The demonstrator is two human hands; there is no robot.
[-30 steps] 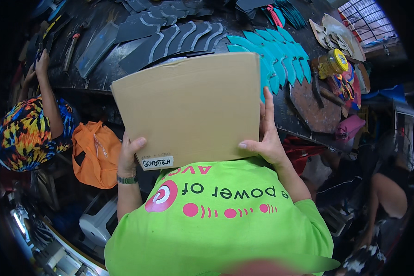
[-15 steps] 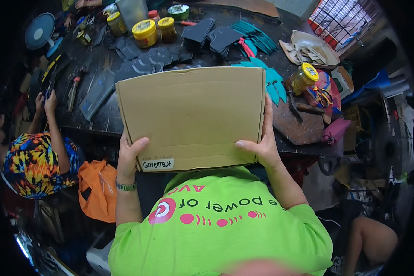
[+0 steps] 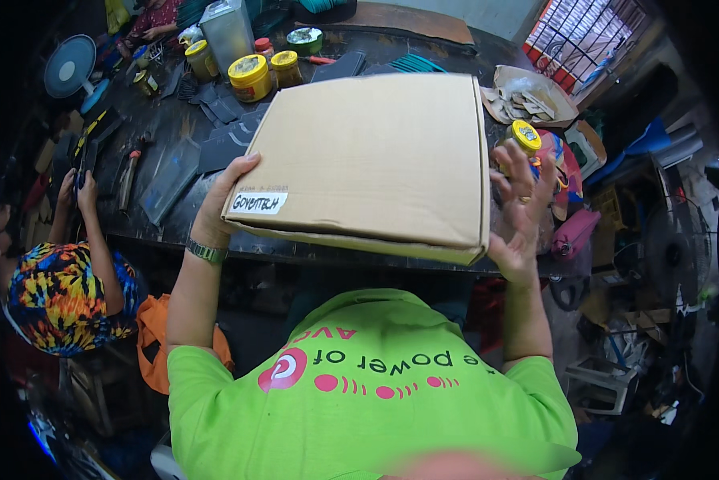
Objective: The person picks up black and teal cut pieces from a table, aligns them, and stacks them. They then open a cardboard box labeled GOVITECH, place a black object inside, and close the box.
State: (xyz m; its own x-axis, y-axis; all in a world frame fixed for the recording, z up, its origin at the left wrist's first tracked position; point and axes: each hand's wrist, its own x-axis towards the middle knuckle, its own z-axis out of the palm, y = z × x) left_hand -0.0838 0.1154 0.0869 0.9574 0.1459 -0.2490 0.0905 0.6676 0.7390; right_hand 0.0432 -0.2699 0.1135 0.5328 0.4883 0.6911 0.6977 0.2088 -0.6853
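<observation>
A closed brown cardboard box (image 3: pixel 367 152) is held up in front of me, its left side lower and nearer than in a level pose. On its lower left corner is a white label with handwriting (image 3: pixel 260 203). My left hand (image 3: pixel 225 196) grips that left side, thumb on top and the other fingers hidden behind or under the box. By the opposite side, my right hand (image 3: pixel 526 208) has its fingers spread; its thumb is close to the lower right corner, and I cannot tell whether it touches.
Behind the box, a dark worktable (image 3: pixel 155 120) carries yellow-lidded jars (image 3: pixel 250 78), dark cut pieces (image 3: pixel 227 144), a hammer (image 3: pixel 129 172) and a metal canister (image 3: pixel 227 32). A pink pouch (image 3: pixel 575 234) lies at the right edge. At left, another person (image 3: pixel 67 292) works with both hands.
The box has moved up and away from my body and has tilted. My right hand has loosened from its right side and spread its fingers; my left hand keeps its hold.
</observation>
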